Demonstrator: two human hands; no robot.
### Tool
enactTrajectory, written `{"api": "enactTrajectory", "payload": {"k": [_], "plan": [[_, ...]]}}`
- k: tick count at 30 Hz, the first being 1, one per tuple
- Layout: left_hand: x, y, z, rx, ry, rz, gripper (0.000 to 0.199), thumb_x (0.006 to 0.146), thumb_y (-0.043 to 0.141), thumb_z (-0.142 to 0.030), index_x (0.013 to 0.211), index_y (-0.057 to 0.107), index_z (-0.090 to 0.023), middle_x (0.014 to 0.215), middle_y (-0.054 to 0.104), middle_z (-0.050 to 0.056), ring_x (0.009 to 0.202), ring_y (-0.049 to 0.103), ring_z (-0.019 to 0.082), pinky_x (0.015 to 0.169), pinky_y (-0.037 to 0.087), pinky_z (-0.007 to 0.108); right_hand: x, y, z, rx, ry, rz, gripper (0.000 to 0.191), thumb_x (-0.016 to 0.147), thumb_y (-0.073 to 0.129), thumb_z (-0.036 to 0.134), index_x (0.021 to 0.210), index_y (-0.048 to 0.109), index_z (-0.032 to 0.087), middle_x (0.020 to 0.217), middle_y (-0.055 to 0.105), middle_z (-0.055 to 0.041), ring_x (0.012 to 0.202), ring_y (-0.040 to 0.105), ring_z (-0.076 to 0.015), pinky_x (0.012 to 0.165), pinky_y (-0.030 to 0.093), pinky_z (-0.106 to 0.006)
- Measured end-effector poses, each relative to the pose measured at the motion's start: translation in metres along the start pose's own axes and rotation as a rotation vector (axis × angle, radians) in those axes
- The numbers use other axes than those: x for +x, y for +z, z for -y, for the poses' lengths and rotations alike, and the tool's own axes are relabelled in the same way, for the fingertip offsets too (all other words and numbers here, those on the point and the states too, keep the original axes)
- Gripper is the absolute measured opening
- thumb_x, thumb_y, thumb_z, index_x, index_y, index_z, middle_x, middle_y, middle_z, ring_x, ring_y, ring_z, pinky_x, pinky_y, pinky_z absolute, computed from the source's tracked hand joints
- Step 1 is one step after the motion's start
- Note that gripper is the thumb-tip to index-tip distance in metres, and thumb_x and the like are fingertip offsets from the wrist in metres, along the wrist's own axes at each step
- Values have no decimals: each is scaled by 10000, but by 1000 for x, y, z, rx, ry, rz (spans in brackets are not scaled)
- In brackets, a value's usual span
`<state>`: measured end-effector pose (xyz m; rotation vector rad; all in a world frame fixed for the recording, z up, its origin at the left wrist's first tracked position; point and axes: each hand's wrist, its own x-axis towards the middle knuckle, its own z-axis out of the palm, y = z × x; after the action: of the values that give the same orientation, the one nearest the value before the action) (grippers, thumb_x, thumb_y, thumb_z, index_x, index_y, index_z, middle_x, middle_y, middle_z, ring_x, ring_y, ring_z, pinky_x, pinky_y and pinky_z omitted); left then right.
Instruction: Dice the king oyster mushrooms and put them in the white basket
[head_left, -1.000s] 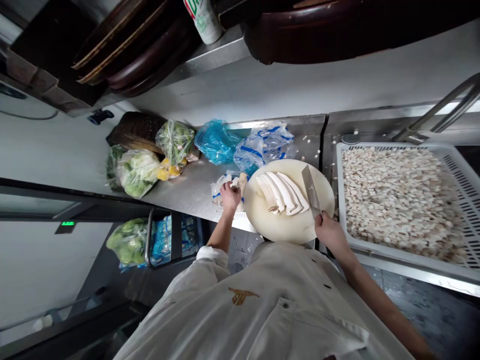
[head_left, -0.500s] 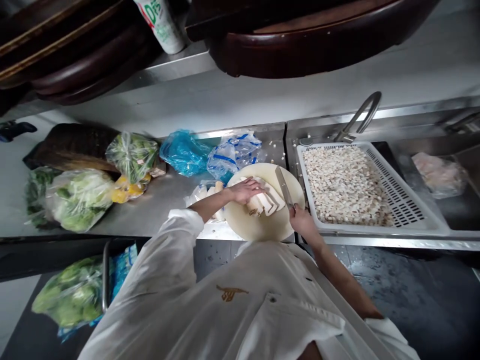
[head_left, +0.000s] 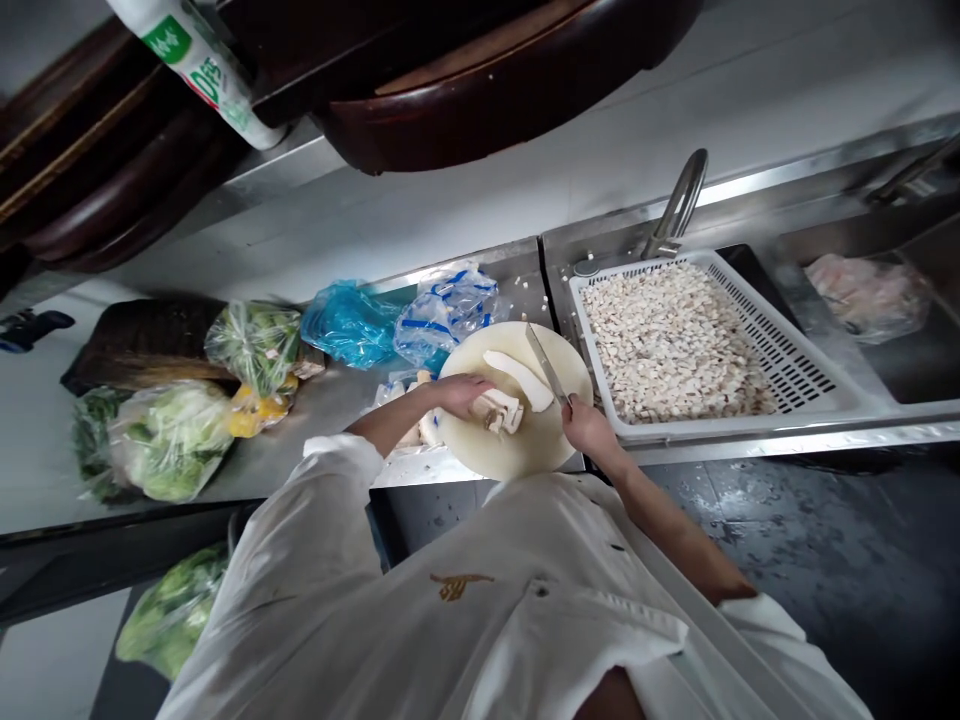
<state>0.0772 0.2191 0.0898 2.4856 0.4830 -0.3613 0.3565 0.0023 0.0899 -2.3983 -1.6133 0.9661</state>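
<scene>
On a round, pale cutting board [head_left: 480, 455] lies a stack of white mushroom slices [head_left: 504, 412]. My left hand [head_left: 463, 393] is closed over the left end of that stack, its fingertips partly hidden. One long mushroom slice [head_left: 519, 380] lies by itself, between the stack and the knife [head_left: 547, 366]. My right hand [head_left: 589, 426] grips the knife's handle at the board's right side, the blade pointing away from me. Left of the board, partly behind my left forearm, are more pale pieces [head_left: 411, 432] in a clear bag.
Right of the board, a white perforated basket [head_left: 814, 395] holds many small diced pieces [head_left: 675, 340], below a curved tap [head_left: 686, 195]. Behind the board lie a blue bag [head_left: 349, 325] and a clear striped bag [head_left: 446, 315]. Bagged greens [head_left: 172, 440] sit left. Dark wooden tubs [head_left: 510, 110] hang over the counter.
The stack has shifted left and towards me under my left hand, leaving one slice apart beside the knife. My right hand still holds the knife. The whole view has turned slightly.
</scene>
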Motion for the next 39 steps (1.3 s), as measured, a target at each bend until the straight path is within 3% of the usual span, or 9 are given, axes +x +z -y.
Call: {"api": "enactTrajectory", "payload": {"k": [5,12,17,21,26,30,33,37,39], "plan": [[-4,-1,-8,-67,-86,-100,836,522,925,-319,1319,673,-282,1492,595,120,1426,530,357,1176,438,414,5,1,-10,54,-27,2,337,1135,366,359,1274,585,146,988,754,-153,943,742,-260,789,460,-294],[2,1,-17,-282,-225,-161,561,569,915,-226,1107,777,-302,1198,748,78,1133,709,309,1023,547,395,6,-1,-12,35,-70,52,357,1128,345,363,1288,581,147,965,756,-151,925,752,-273,762,470,-303],[9,13,-22,-246,-115,-171,687,527,952,-225,1173,758,-356,1272,732,42,1268,665,307,1106,494,382,5,-4,-11,11,-115,64,341,1124,359,354,1291,580,156,979,758,-160,928,757,-282,785,486,-322],[13,17,-22,-146,-129,-127,615,606,927,-265,1182,741,-377,1230,737,15,1210,691,279,1047,509,332,6,-6,-10,6,-122,69,336,1120,364,353,1293,576,158,979,758,-164,932,759,-288,784,489,-328],[20,21,-27,-180,-77,-224,671,595,947,-259,1222,721,-330,1283,711,74,1235,668,306,1047,515,359,7,-8,-9,9,-115,82,334,1119,360,346,1291,576,160,989,761,-165,943,761,-292,791,496,-333],[26,25,-31,-124,-70,-69,676,543,948,-220,1181,745,-314,1241,720,90,1195,674,346,1024,521,386,7,-6,-7,8,-103,86,344,1122,366,361,1302,571,153,1008,760,-182,952,762,-300,818,505,-348],[19,22,-32,-9,9,47,733,628,912,-286,1324,688,-333,1338,690,75,1281,635,335,1099,478,388,4,-4,-6,4,-101,82,351,1126,357,371,1313,565,158,1012,762,-176,950,763,-294,830,509,-349],[10,8,-32,74,74,62,915,732,882,-496,1549,509,-322,1602,512,87,1498,448,348,1237,366,438,3,-4,-6,-21,-89,62,358,1130,341,362,1317,582,175,1046,770,-160,977,760,-275,844,502,-331],[15,2,-31,43,95,22,780,840,803,-551,1537,529,-332,1595,522,68,1491,459,309,1242,372,408,5,-9,-7,-42,-86,58,364,1130,338,350,1288,616,178,1082,773,-158,1017,753,-267,861,494,-319]]}}
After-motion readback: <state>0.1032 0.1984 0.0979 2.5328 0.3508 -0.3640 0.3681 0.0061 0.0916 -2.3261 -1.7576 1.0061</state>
